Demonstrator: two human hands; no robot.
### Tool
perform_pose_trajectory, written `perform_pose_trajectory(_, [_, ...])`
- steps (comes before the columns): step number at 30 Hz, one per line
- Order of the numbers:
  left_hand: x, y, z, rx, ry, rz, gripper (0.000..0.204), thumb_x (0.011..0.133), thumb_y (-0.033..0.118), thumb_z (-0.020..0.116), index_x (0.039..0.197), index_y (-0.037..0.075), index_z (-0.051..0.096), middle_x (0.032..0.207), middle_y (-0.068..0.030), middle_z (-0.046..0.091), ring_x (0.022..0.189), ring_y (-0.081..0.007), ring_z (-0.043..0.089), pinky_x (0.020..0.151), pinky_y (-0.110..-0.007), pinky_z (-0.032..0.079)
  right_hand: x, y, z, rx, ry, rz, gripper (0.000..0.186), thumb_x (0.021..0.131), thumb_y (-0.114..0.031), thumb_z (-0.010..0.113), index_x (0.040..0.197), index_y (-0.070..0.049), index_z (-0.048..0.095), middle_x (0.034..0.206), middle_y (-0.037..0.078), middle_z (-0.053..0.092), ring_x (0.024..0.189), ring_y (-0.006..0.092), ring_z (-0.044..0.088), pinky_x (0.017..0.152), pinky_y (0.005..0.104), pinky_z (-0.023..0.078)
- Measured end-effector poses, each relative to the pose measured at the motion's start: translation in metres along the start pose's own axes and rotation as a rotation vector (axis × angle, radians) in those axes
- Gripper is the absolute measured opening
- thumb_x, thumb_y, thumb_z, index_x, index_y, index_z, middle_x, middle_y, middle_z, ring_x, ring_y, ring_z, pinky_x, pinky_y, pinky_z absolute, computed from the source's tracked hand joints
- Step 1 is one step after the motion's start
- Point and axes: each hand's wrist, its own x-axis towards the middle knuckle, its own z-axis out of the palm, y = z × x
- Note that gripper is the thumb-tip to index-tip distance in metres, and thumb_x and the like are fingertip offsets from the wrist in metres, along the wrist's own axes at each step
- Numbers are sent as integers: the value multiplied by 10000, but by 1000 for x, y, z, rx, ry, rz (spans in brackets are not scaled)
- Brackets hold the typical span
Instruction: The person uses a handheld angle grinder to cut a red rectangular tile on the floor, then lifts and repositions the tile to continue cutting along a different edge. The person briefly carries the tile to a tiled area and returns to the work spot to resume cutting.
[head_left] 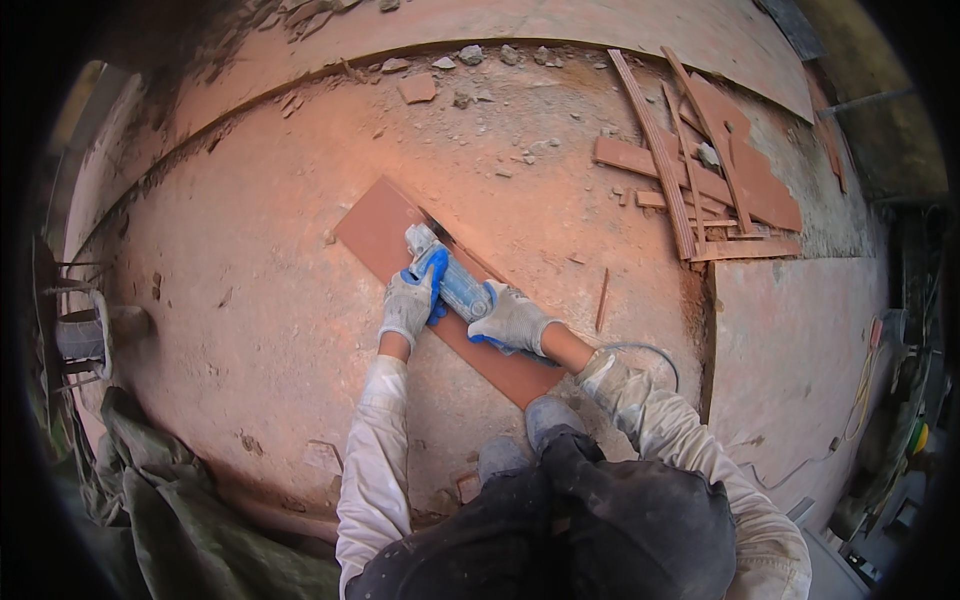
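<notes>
Far left of the grip, a crumpled dark-green fabric sheet [170, 490] lies well apart from the tool. Under the hands, running from ahead and left of the grip to behind and right of it, is a long, flat, reddish-brown slab [372, 222], tile-like; without a clamp in sight, it could skid or crack if the tool pushes unevenly.

The left hand [408, 302], in a grey knit glove with blue coating, is wrapped around the front of a blue angle grinder with a grey metal head [462, 290]. Its fingers sit close behind that head, so a kickback or slip could bring them against the disc, which I cannot make out. The right hand [510, 322], gloved alike, closes around the grinder's rear; loosening there would probably let the body twist.

Just below the right hand, a dusty grey shoe [552, 418] sits by the slab's near end; whether it presses down I cannot tell, but a sideways jump could reach it. Right of the grip, a thin grey cable [655, 350] loops near the forearm and might snag. Beyond it lie a narrow reddish sliver [603, 300] and, farther right, a jumbled heap of reddish strips and broken plates [765, 190], a likely trip hazard.
</notes>
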Motion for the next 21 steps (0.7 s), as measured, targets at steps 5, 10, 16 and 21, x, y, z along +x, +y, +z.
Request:
perform_pose_trajectory(5, [-4,0,2,4,-13,-26,580,1079,520,715,1035,-57,765,750,-151,776,602,-220,777,543,-352,628,-6,1,1,-30,42,-42,574,760,-279,822,1201,37,635,880,225,759,676,306,765,582,446,611])
perform_pose_trajectory(10, [-3,-7,4,14,-1,-17,625,1042,564,753,1015,-61,753,749,-149,769,605,-221,772,558,-357,622,-12,1,-2,23,-19,5,582,758,-283,818,1205,39,630,908,239,763,687,306,767,587,449,618])
perform_pose_trajectory(16, [-6,-9,7,20,4,-22,636,1022,583,771,971,-50,747,721,-137,751,587,-222,756,565,-366,620,-16,1,-3,57,-31,46,633,761,-286,814,1253,55,609,894,233,758,679,303,761,577,440,612])
perform_pose_trajectory(21, [-9,-7,8,23,-12,-38,636,1016,584,776,924,-45,754,709,-126,743,586,-225,751,563,-365,614,-19,2,-5,25,-25,48,677,762,-287,805,1296,69,588,913,237,760,702,307,768,581,438,612])
